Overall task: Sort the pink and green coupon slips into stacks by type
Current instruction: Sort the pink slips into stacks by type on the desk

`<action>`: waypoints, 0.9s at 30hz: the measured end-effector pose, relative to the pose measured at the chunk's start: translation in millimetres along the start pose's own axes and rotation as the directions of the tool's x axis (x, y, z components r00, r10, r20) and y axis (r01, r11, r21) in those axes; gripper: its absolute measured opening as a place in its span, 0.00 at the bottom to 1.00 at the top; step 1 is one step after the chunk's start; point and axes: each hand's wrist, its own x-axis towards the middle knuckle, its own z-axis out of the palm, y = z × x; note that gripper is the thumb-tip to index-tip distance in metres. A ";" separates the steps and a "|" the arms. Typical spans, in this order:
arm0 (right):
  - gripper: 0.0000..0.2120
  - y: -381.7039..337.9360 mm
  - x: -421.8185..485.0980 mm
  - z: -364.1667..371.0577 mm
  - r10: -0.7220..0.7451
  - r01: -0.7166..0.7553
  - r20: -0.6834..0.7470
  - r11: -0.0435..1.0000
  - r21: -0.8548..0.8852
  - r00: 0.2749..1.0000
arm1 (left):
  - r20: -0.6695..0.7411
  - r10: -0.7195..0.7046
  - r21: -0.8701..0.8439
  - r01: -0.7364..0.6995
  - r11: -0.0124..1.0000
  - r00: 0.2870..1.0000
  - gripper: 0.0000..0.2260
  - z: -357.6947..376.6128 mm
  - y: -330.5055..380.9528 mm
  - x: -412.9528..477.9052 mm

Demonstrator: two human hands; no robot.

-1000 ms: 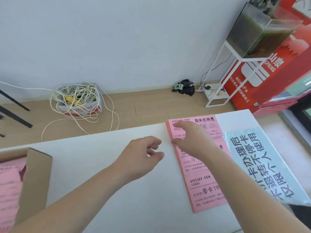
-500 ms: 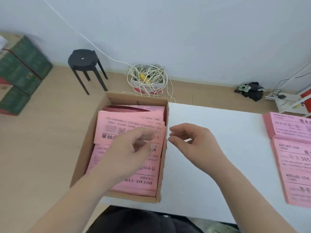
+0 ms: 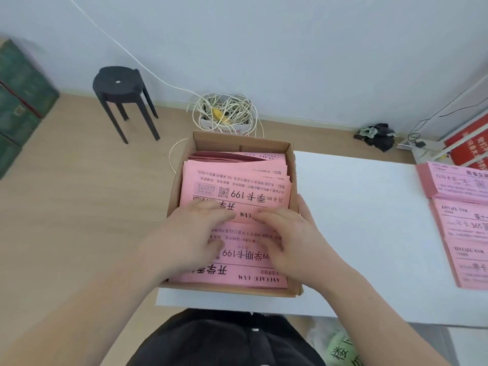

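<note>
From the head view, both hands are down inside the cardboard box (image 3: 237, 142), lying on the loose pile of pink slips (image 3: 237, 186) that fills it. The step in hand looks like taking up the next slip or small bunch to sort. To do it well, the fingertips should slide only the top sheet off the one beneath them and lift it by an edge. The printed heading should be read before it goes anywhere, since the sheets under the palms carry different headings. The slips beyond the fingertips are fanned and uneven, so a careless drag would likely pull several along. The left hand (image 3: 192, 233) rests palm down with its fingers stretched forward over the print. The right hand (image 3: 287, 239) lies beside it, almost touching, fingers likewise flat and the thumb up by the box's right wall. Neither hand is seen pinching or curling round anything; the fingertips are a little blurred. Well off to the right of the right hand, across bare white table (image 3: 356, 233), lie the sorted pink stacks (image 3: 462, 225).
</note>
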 end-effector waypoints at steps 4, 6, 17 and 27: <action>0.23 -4.9 -6.3 -8.9 0.073 -0.082 0.077 0.990 0.113 0.994 | -0.045 0.063 -0.036 -0.065 0.997 0.997 0.22 0.5 -1.6 -12.6; 0.21 -7.3 -10.4 -10.3 0.085 -0.093 0.055 0.983 0.160 0.995 | -0.119 0.164 -0.021 -0.167 0.986 0.979 0.20 1.1 -1.1 -25.4; 0.17 -10.2 -12.0 -45.1 0.319 -0.255 -0.051 0.836 0.486 0.946 | -0.172 0.397 -0.147 -0.422 0.895 0.902 0.15 -14.1 6.3 -78.1; 0.16 -32.5 10.9 -33.3 0.206 -0.248 0.203 0.946 0.207 0.957 | -0.057 0.095 -0.056 -0.099 0.994 0.994 0.18 -11.7 -4.8 -30.4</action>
